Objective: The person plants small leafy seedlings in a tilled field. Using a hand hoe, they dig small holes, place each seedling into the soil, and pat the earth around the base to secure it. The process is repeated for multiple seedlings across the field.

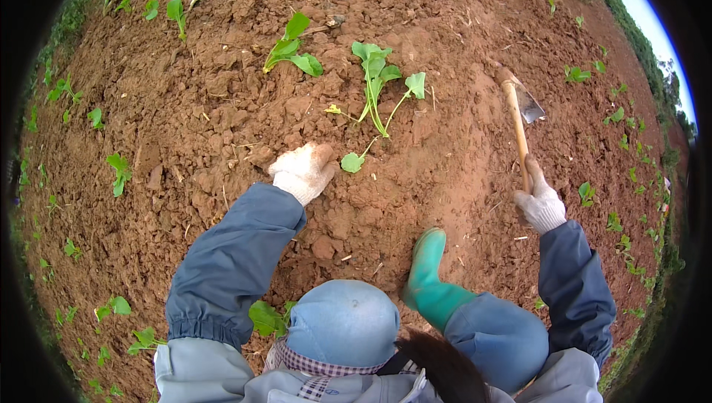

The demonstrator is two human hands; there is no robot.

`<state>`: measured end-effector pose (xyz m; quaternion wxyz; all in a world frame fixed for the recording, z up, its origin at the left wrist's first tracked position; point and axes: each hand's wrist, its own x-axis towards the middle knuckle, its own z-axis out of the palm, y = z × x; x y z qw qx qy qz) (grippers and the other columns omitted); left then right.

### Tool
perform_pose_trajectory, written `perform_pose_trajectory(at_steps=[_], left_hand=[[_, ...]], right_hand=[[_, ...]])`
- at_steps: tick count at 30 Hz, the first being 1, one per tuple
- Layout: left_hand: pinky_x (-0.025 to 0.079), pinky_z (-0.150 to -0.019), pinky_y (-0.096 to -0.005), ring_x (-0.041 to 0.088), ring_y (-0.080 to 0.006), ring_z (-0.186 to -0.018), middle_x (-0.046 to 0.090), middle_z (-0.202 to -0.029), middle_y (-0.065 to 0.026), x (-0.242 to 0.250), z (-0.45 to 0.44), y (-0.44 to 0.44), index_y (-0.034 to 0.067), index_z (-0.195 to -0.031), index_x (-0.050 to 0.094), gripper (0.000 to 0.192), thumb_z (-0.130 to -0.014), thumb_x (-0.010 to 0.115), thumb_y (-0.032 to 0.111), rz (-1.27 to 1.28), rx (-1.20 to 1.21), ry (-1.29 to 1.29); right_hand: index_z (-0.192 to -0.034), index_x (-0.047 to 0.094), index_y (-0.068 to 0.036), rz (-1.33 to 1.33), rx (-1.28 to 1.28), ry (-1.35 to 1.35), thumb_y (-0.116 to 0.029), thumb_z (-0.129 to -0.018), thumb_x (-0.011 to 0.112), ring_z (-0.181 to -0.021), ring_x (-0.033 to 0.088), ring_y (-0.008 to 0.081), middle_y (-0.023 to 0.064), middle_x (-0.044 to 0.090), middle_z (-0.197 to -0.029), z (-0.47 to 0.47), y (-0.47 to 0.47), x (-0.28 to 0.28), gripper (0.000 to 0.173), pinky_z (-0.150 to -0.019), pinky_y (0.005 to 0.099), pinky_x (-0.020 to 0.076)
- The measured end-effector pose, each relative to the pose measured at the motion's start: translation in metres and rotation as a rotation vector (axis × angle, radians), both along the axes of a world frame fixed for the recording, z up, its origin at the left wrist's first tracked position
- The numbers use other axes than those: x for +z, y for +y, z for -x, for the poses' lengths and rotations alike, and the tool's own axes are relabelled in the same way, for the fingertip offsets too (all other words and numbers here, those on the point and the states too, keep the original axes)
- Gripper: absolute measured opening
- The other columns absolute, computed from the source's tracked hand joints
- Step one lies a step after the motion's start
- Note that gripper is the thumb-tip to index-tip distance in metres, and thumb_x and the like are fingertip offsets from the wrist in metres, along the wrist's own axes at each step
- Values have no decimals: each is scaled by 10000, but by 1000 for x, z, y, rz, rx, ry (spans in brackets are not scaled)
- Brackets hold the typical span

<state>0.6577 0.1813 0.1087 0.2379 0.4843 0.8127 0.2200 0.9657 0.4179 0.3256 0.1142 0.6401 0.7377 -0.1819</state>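
My left hand (305, 169), in a soil-stained white knit glove, is down at the loose reddish-brown soil with its fingers curled. Its fingertips are hidden, so whatever may be in them does not show. Just to its right and beyond lies a leafy green seedling (375, 83) with long pale stems, one small leaf bent back toward me. My right hand (539, 200), also gloved, grips the wooden handle of a short hand hoe (518, 125). The hoe's metal blade (528, 105) points away from me, at or just above the smooth soil.
Another loose-leaved seedling (292, 47) lies farther off, and a small upright one (177, 13) is at the upper left. Several young plants dot the soil on both sides. My green rubber boot (431, 275) rests on the ground, and a leafy plant (268, 318) is beside my left knee.
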Motion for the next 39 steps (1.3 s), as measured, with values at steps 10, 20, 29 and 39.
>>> perform_pose_trajectory(at_steps=[10,20,29,39], left_hand=[[526,-765,-421,687,-290,-840,709,-893,-106,51,18,23,125,-1029,707,331,-890,658,422,357,-163,-126],[538,-700,-433,708,-304,-770,713,-852,-139,69,16,101,64,-991,704,361,-879,687,407,218,9,93],[551,-572,-513,711,-347,-774,700,-890,-165,21,-7,155,21,-1022,670,438,-863,701,428,423,-54,481],[375,-396,-189,489,-34,-459,629,-732,22,60,8,104,124,-1179,642,224,-995,659,249,-301,601,-1600]], right_hand=[[-1406,475,88,282,641,125,-516,-894,635,-1109,657,418,300,660,-1202,157,13,-149,807,-943,443,516],[-986,638,-44,518,242,884,-306,-907,731,-543,512,74,34,635,-727,140,57,-127,289,-470,245,409],[-1108,533,-1,431,30,1011,-262,-939,697,-547,501,120,97,588,-914,134,179,-82,352,-428,293,427],[-1183,651,-6,479,150,686,-461,-962,630,-773,677,176,122,712,-961,97,29,-94,506,-661,334,570]])
